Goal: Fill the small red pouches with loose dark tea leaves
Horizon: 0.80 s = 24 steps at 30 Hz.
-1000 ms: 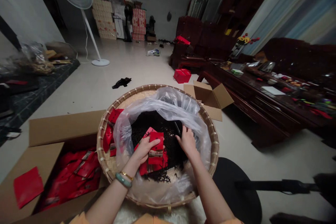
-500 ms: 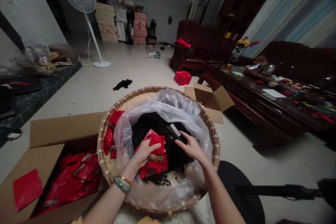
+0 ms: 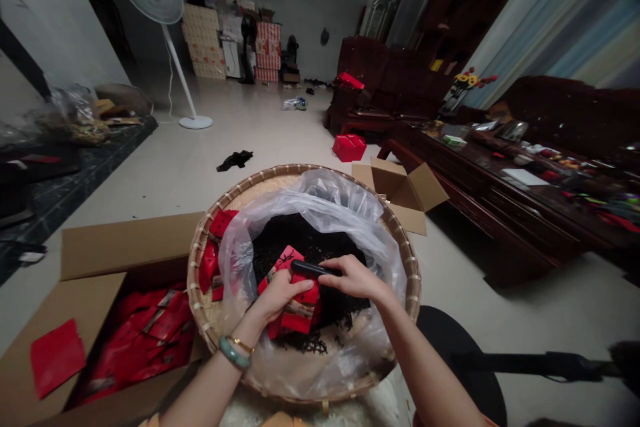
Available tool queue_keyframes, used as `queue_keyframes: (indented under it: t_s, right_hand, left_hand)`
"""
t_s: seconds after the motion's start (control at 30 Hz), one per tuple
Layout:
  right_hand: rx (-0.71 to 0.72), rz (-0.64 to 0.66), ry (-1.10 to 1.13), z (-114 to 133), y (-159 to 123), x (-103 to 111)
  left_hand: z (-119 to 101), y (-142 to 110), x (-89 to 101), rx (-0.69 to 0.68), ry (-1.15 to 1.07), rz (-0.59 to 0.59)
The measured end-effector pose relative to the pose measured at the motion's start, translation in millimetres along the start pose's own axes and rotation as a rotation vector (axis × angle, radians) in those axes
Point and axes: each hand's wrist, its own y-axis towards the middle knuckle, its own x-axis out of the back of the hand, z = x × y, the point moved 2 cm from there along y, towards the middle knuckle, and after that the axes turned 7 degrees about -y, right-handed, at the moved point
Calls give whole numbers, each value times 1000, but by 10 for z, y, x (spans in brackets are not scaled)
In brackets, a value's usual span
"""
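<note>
My left hand (image 3: 283,293) is closed around a red packet (image 3: 305,297), its thumb lying across the front. More red packets lie under and beside it. My right hand (image 3: 350,276) grips a slim black bar-shaped tool (image 3: 313,269), whose exact kind I cannot make out. The tool's far end lies across the top of the red packet, close to my left fingers. Both hands are over an open clear plastic bag (image 3: 237,240) holding loose black shreds (image 3: 300,230). The bag sits in a round woven bamboo basket (image 3: 411,260).
At the left stands an open cardboard box (image 3: 135,240) full of red packets, with one packet (image 3: 57,357) on its flap. Another open box (image 3: 425,193) and a red box (image 3: 349,147) sit beyond the basket. A dark wooden table (image 3: 480,193) stands right; a black round base (image 3: 460,360) is nearer.
My right hand has moved left, bringing the black tool from over the dark shreds to the top of the red packet. My left hand has stayed nearly in place.
</note>
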Motion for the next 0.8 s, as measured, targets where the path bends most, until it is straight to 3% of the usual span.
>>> queue_keyframes:
  t_s: [0.17,0.37,0.53,0.7,0.8]
  right_hand:
    - [-17,16,15,-42,6,-34]
    - [-12,18,25,-105,40,-44]
    - [-90,-42,-140,-66,173,-101]
    - [-303,-175,-371,-7,392,-254]
    - [-308,-193,-407,-21,482,-345]
  left_hand:
    - [22,34,44,-81,-70,29]
    - [-32,98,89,-159,-257,-16]
    - [-70,249,110,-199,-245,-107]
    - [-96,378,132,-260,-198,-168]
    - [-75,403,174,-265,-178,-195]
